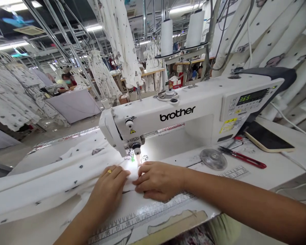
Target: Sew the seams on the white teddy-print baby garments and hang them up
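Note:
White printed fabric spreads over the sewing machine bed from the left and runs to the lit needle area below the machine head. My left hand, with a yellow ring on one finger, holds the fabric just left and in front of the presser foot, its fingers bent together. On the right side of the same piece, my right hand has its fingers closed on the fabric edge. The white Brother sewing machine stands right behind both hands. Its needle tip is lost in the bright lamp glare.
Right of my hands lie a clear round dish, red-handled thread snips and a phone with a cable. A printed ruler follows the table's front edge. Thread cones stand behind the machine. Another person sits far left.

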Action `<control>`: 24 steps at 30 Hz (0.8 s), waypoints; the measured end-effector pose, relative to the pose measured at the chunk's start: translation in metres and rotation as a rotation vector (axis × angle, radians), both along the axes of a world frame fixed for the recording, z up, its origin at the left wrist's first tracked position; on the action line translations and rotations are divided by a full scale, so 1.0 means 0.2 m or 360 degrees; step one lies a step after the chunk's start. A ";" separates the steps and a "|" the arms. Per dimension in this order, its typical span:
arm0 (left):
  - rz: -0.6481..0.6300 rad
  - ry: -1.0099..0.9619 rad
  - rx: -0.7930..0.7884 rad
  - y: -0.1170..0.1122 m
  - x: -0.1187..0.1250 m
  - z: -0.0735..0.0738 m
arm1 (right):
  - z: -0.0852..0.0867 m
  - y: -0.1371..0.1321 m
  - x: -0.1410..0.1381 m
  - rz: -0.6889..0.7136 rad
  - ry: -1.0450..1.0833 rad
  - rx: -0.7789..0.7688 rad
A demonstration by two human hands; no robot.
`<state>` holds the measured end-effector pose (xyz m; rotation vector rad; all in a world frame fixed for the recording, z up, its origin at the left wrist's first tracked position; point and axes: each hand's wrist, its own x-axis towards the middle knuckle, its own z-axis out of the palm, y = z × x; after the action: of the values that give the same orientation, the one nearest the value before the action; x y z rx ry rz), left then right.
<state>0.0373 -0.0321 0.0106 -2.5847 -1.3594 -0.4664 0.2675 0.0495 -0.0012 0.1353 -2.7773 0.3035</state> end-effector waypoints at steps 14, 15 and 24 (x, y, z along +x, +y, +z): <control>0.0054 0.0314 0.0157 0.07 0.03 -0.02 | 0.01 0.04 0.00 -0.0143 0.0033 -0.0045; 0.0013 0.0325 0.0255 0.07 0.03 -0.03 | 0.01 0.05 0.00 -0.0164 0.0047 -0.0022; -0.0057 0.0008 0.0104 0.03 0.04 -0.03 | 0.02 0.05 0.00 -0.0346 -0.0030 -0.0005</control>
<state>0.0446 -0.0255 0.0047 -2.5594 -1.2766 -0.5006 0.2675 0.0593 0.0021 -0.1704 -2.7774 0.2539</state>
